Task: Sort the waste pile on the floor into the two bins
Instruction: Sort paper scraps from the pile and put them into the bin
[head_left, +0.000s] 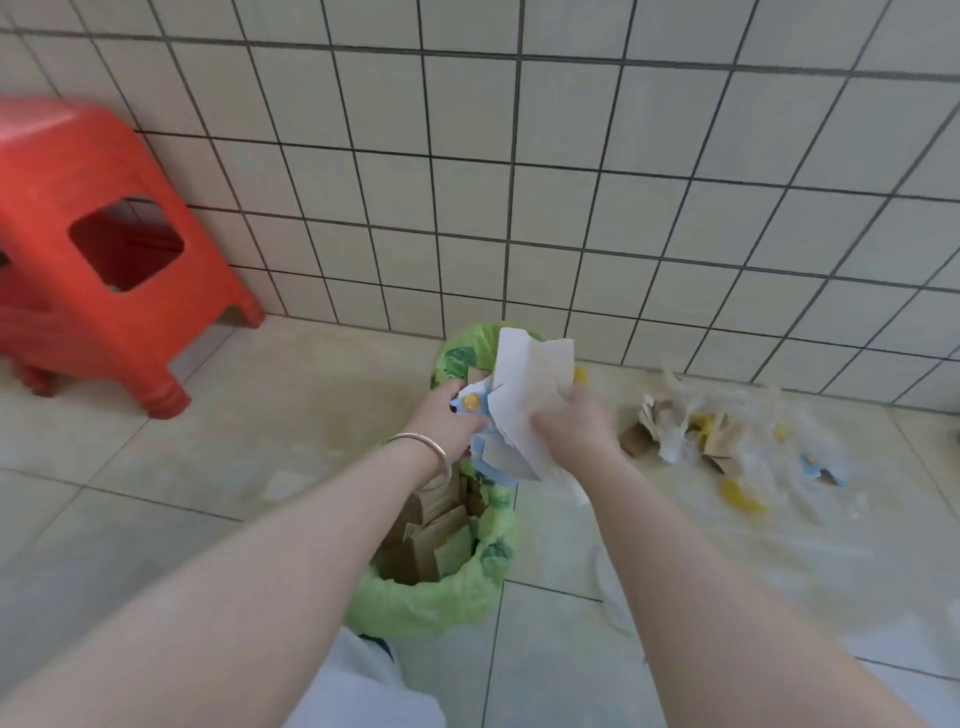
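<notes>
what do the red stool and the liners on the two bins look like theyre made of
Red stool: looks like moulded plastic, one piece, with a soft glossy sheen on top. Near bin liner and far bin liner: thin green plastic film, probably, wrinkled and folded over the rims.

Both bare forearms reach forward and converge, the left hand, a thin silver bangle on its wrist, and the right hand each curled and gripping the same white crumpled paper bundle.
</notes>
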